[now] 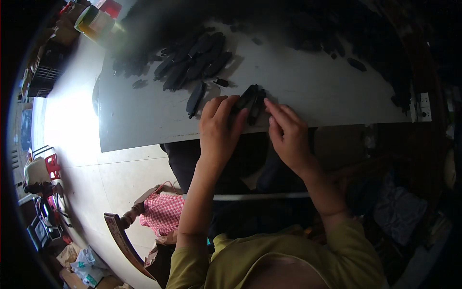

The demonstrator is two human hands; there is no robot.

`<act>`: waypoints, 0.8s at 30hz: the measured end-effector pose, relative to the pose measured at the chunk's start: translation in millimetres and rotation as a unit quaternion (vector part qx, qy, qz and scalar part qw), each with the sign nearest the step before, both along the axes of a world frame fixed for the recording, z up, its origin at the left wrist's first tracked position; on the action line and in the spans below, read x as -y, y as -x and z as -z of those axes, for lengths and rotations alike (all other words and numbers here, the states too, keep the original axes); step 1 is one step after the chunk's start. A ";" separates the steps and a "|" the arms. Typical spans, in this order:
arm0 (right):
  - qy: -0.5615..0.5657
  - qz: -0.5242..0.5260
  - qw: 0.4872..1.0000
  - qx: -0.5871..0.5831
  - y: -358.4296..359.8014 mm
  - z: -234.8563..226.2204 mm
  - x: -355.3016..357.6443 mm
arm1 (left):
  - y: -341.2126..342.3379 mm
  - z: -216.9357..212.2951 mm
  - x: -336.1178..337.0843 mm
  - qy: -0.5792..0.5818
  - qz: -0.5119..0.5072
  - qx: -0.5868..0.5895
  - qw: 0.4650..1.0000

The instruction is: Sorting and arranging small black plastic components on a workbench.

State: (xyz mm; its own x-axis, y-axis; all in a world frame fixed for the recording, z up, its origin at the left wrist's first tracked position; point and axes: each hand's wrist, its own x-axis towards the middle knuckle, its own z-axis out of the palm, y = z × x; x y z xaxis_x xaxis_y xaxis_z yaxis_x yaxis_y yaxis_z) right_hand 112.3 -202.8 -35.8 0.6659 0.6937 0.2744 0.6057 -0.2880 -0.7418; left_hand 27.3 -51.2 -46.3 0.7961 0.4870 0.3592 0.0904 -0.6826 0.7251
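Many black oval pieces (197, 58) heaped on the pale surface (144, 115); just nearer, one loose black piece (195, 99); next, left hand (217, 127) with fingers and thumb closed on a slim black part (249, 95), over the surface near its front edge; lastly right hand (289, 132), thumb and index finger slightly parted, index tip close beside that part, contact unclear.

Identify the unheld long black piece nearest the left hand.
The long black piece just left of the left hand; the piled ones lie farther away.
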 end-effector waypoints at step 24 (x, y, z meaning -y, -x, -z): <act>0.074 -0.112 0.986 0.099 -39.7 -6.6 -21.1 | 27.7 -9.6 -47.3 0.031 -0.119 -0.027 0.992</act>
State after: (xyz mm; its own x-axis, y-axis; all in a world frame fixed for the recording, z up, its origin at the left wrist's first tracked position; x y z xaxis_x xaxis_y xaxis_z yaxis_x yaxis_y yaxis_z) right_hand 151.9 -181.7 -29.2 0.4356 0.8591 0.2686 0.7953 -0.2276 -0.5618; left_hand -0.4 -3.9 -36.7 0.6736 0.6827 0.2831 0.2826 -0.5918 0.7549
